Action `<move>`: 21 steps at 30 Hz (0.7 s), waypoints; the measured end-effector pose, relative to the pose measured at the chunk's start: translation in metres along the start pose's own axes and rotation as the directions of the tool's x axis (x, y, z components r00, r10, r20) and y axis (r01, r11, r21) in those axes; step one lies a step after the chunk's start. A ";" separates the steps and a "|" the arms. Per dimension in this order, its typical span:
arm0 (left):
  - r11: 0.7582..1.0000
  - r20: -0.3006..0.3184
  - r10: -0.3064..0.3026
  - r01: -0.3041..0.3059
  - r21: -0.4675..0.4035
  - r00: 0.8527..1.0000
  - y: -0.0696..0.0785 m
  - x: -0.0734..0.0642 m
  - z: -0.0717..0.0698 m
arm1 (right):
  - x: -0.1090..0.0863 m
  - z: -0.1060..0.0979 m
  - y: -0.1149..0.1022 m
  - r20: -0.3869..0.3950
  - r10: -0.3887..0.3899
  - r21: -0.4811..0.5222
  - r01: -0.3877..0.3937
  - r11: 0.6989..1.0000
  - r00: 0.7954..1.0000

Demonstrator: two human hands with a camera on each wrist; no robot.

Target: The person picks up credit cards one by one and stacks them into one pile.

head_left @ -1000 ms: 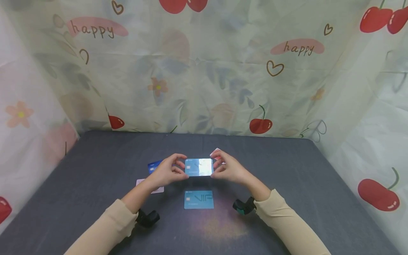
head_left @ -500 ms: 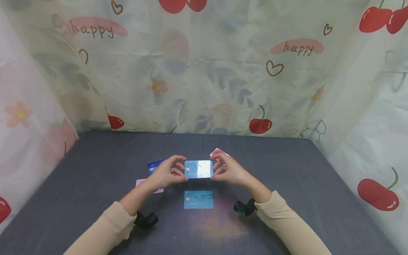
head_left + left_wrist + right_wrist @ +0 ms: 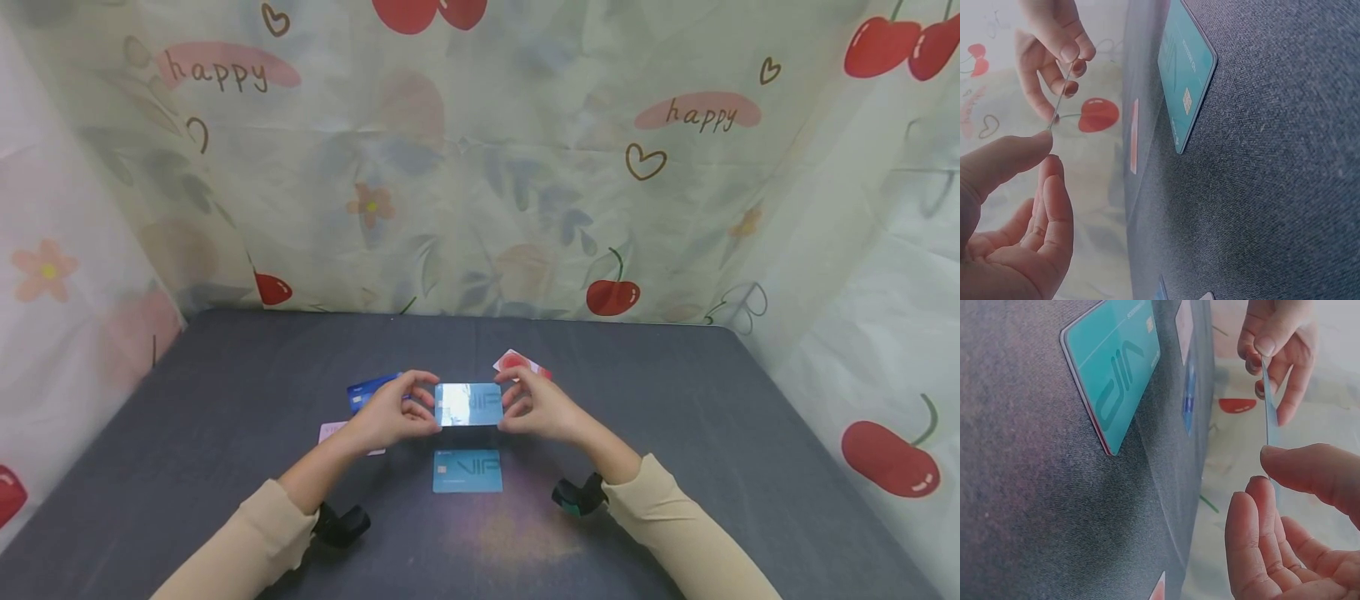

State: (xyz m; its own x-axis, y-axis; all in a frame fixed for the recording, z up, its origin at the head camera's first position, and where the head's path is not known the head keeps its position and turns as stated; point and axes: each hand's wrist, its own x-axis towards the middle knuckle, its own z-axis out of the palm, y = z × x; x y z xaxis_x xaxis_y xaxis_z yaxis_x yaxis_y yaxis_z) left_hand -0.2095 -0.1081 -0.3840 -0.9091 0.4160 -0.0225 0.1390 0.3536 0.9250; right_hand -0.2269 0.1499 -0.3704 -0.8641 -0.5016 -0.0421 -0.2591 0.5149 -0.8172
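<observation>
In the head view, a glossy light-blue VIP card (image 3: pixel 469 405) is held up above the table by both hands. My left hand (image 3: pixel 393 410) pinches its left edge between thumb and fingers, and my right hand (image 3: pixel 542 405) pinches the right edge. Seen nearly edge-on in the left wrist view, the card (image 3: pixel 1062 94) spans the gap between the hands. Closer to me, flat on the dark cloth, lies a second blue VIP card (image 3: pixel 467 472). A thin reddish edge shows along this lying card (image 3: pixel 1116 381) in the right wrist view.
A dark blue card (image 3: pixel 367 392) and a pink card (image 3: pixel 330 430) lie partly hidden behind my left hand and wrist. Beyond my right hand is a red-and-white card (image 3: pixel 517 361). Printed curtains (image 3: pixel 465 167) enclose the dark table (image 3: pixel 637 367) at the back and sides.
Both hands have brought the held card slightly down and toward me. Its glare has shifted to the left, so the VIP letters show. More of the red-and-white card is visible.
</observation>
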 end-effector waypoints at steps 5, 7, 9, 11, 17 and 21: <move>1.000 0.010 0.004 -0.004 0.009 1.000 0.000 -0.001 0.000 | -0.002 0.001 0.000 0.003 0.010 -0.001 -0.010 1.000 1.000; 1.000 0.014 0.008 -0.008 0.013 1.000 0.000 -0.001 0.000 | -0.002 0.001 0.000 0.001 0.019 -0.002 -0.019 1.000 1.000; 1.000 0.015 0.006 -0.006 0.013 1.000 0.000 -0.002 0.001 | -0.002 0.002 0.001 0.001 0.022 -0.001 -0.022 1.000 1.000; 1.000 0.017 0.000 -0.001 0.012 1.000 0.001 -0.003 0.001 | -0.003 0.003 0.001 0.000 0.021 -0.002 -0.021 1.000 1.000; 1.000 0.020 -0.015 0.015 0.009 1.000 0.001 -0.004 0.002 | -0.004 0.005 0.002 0.006 0.020 0.002 -0.020 1.000 1.000; 1.000 0.020 -0.018 0.018 0.013 1.000 0.000 -0.004 0.002 | -0.004 0.006 0.005 0.008 0.013 0.006 -0.013 1.000 1.000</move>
State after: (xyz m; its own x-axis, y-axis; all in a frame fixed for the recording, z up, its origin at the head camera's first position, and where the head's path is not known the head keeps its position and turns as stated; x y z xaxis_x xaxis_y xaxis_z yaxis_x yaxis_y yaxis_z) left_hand -0.2053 -0.1084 -0.3847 -0.9034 0.4262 -0.0472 0.1274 0.3719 0.9195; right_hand -0.2221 0.1504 -0.3773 -0.8638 -0.5005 -0.0576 -0.2450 0.5172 -0.8200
